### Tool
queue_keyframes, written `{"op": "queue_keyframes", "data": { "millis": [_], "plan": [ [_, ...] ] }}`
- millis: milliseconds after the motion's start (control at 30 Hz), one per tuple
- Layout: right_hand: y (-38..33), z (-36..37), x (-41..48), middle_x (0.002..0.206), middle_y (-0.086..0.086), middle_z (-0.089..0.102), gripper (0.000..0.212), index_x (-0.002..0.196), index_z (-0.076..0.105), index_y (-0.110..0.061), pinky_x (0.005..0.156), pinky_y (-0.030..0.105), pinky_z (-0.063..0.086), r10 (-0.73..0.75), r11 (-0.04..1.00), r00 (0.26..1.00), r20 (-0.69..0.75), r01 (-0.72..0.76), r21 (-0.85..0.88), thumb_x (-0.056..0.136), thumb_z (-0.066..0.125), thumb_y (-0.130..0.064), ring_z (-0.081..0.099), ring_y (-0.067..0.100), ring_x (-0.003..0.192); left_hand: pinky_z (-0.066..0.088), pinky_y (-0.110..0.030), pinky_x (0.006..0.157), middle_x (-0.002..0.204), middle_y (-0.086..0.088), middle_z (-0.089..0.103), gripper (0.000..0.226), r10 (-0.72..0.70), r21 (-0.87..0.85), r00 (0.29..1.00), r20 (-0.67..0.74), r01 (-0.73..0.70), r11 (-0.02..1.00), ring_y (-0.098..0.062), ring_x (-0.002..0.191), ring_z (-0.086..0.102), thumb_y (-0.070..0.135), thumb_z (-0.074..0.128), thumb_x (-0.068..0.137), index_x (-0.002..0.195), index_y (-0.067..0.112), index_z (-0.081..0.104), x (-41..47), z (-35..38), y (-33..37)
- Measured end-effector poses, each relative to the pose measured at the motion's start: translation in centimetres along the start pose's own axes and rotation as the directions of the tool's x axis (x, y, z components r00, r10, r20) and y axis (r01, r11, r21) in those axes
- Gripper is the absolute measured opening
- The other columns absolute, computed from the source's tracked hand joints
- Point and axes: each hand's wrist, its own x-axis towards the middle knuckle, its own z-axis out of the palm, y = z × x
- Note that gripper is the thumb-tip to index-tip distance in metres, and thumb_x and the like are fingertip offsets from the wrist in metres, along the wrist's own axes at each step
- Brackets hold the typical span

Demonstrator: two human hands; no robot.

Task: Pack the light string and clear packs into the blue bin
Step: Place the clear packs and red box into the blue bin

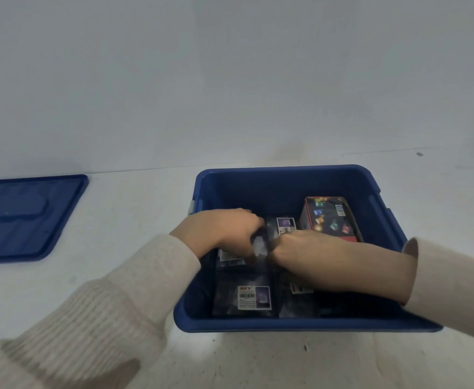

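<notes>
The white table (118,276) bears a rectangular blue plastic bin (286,181), its flat blue lid (25,217) well left. Inside lie a red-edged light string box (328,217) and labelled clear packs (244,299); left hand (224,234) and right hand (300,245) both grip one pack (261,242).

Dim and flat, with a cool bluish cast. Brightest on the table (258,357) just before the blue bin (286,325); darkly shaded inside it. Soft throughout, smeared at the left hand (224,231) and right hand (300,248). Bowed toward the edges.
</notes>
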Motion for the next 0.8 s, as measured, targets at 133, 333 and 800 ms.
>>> {"op": "queue_keyframes", "data": {
  "millis": [133,333,800],
  "plan": [
    [0.3,0.1,-0.6,0.110,0.008,0.061,0.021,0.112,0.060,-0.011,0.078,0.029,0.048,-0.007,1.000,0.997,0.071,0.005,0.024,0.093,0.051,-0.014,0.060,0.021,0.097,0.044,-0.034,0.094,0.125,-0.005,0.050,0.071,-0.059,0.150,0.995,0.084,0.045,0.988,-0.023,0.113,0.050,0.041,0.074,0.074,0.133,0.016,0.043,-0.5,0.9,1.0],
    [1.2,-2.8,-0.6,0.091,-0.007,0.067,0.024,0.113,0.065,-0.020,0.073,0.019,0.052,0.123,0.905,0.990,-0.062,-0.086,0.418,0.092,0.054,-0.022,0.063,0.000,0.076,0.048,-0.022,0.086,0.113,0.002,0.063,0.026,0.033,-0.174,0.951,-0.308,-0.091,0.981,-0.012,0.100,0.059,0.017,0.058,0.088,0.114,0.016,0.064,-3.4,-2.4,-0.3],
    [-5.9,-5.6,8.2,0.104,0.005,0.056,0.071,0.146,0.022,-0.033,0.068,0.039,0.060,0.369,0.139,0.930,0.009,-0.065,0.988,0.088,0.063,-0.031,0.071,0.028,0.073,0.040,-0.039,0.089,0.118,-0.021,0.056,0.034,-0.797,-0.666,0.431,-0.423,0.449,0.596,-0.038,0.109,0.048,0.006,0.049,0.085,0.119,0.001,0.053,-8.3,5.7,-22.7]
  ]
}}
